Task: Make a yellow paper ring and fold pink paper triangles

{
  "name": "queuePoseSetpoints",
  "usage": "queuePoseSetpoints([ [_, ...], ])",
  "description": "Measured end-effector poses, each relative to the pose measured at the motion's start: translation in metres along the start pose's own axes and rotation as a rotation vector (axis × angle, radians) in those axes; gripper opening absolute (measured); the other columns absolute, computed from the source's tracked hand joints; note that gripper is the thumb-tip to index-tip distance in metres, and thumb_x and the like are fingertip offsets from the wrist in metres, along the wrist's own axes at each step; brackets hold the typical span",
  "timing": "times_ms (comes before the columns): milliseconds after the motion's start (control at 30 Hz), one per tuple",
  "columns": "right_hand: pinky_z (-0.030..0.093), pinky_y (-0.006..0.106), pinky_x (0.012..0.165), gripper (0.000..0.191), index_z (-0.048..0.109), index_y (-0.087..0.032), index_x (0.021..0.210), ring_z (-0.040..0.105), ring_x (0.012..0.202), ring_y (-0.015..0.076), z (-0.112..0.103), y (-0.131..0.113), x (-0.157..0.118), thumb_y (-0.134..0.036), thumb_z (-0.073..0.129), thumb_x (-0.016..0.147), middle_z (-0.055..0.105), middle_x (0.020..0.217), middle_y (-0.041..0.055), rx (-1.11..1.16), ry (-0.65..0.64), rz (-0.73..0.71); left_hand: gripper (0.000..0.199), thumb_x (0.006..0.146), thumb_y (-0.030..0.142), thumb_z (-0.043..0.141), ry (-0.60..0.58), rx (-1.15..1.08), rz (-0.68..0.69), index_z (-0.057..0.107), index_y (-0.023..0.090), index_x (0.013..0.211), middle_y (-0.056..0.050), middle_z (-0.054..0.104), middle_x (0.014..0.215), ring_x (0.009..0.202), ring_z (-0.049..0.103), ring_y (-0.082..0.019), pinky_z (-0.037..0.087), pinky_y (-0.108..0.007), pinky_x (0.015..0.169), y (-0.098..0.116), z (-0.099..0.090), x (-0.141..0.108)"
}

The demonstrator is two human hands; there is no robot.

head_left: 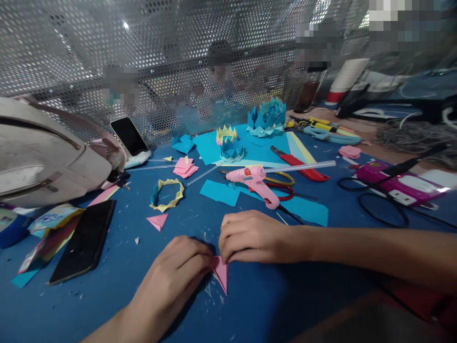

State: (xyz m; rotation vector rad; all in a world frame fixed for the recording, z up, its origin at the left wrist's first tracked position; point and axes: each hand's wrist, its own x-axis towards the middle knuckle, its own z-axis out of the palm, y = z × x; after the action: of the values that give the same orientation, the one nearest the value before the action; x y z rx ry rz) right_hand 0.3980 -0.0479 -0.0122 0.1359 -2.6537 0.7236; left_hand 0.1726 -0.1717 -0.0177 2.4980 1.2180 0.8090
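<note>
A small pink folded paper triangle (222, 275) lies at the front of the blue table, its point toward me. My left hand (180, 271) pinches its left side, and my right hand (255, 238) presses and pinches its upper edge; the fingertips partly hide the paper. Another pink folded triangle (157, 221) rests to the upper left of my hands. Beyond it are a ring of yellow and blue folded pieces (166, 194) and a stack of pink paper squares (185, 167). A pink glue gun (254, 181) with a clear stick lies just past my right hand.
A black phone (84, 243) and a white backpack (53, 152) occupy the left. Blue folded-paper flowers (267, 118) stand at the back before a perforated metal panel (160, 62). A red cutter (303, 166), scissors (282, 179) and a purple power strip (396, 181) with cables lie right.
</note>
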Motion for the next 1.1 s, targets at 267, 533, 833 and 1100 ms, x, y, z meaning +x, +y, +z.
queuePoseSetpoints([
  [267, 0.046, 0.027, 0.085, 0.013, 0.067, -0.015, 0.103, 0.058, 0.091, 0.015, 0.0, -0.001, 0.001, -0.019, 0.055, 0.1, 0.072, 0.098, 0.0036, -0.034, -0.001, -0.004, 0.023, 0.103, 0.019, 0.044, 0.019, 0.041, 0.053, 0.067, 0.02, 0.105, -0.005, 0.072, 0.095, 0.087, 0.067, -0.015, 0.053, -0.028, 0.081, 0.001, -0.001, 0.005],
  [533, 0.044, 0.027, 0.082, 0.016, 0.071, -0.015, 0.1, 0.053, 0.092, 0.0163, 0.001, -0.001, 0.002, -0.02, 0.056, 0.1, 0.067, 0.098, 0.005, -0.047, -0.055, 0.037, 0.019, 0.101, 0.013, 0.047, -0.016, 0.039, -0.005, 0.063, 0.022, 0.106, 0.0, 0.071, 0.096, 0.086, 0.062, -0.015, 0.045, -0.028, 0.08, 0.003, -0.002, 0.009],
  [833, 0.042, 0.03, 0.083, 0.016, 0.064, -0.014, 0.103, 0.053, 0.092, 0.0184, 0.004, -0.002, 0.004, -0.028, 0.061, 0.098, 0.066, 0.098, 0.0055, -0.002, -0.068, 0.159, 0.002, 0.097, 0.02, 0.06, -0.038, 0.003, -0.183, 0.059, 0.022, 0.098, 0.0, 0.067, 0.093, 0.084, 0.058, -0.018, 0.039, -0.031, 0.076, 0.003, 0.003, 0.013],
  [1100, 0.04, 0.03, 0.077, 0.018, 0.063, -0.017, 0.095, 0.053, 0.09, 0.019, 0.004, -0.009, 0.007, -0.035, 0.066, 0.095, 0.064, 0.095, 0.004, 0.008, -0.093, 0.309, 0.006, 0.094, 0.023, 0.065, -0.1, 0.041, -0.255, 0.059, 0.023, 0.092, 0.002, 0.063, 0.092, 0.085, 0.054, -0.02, 0.032, -0.034, 0.075, 0.008, 0.004, 0.018],
])
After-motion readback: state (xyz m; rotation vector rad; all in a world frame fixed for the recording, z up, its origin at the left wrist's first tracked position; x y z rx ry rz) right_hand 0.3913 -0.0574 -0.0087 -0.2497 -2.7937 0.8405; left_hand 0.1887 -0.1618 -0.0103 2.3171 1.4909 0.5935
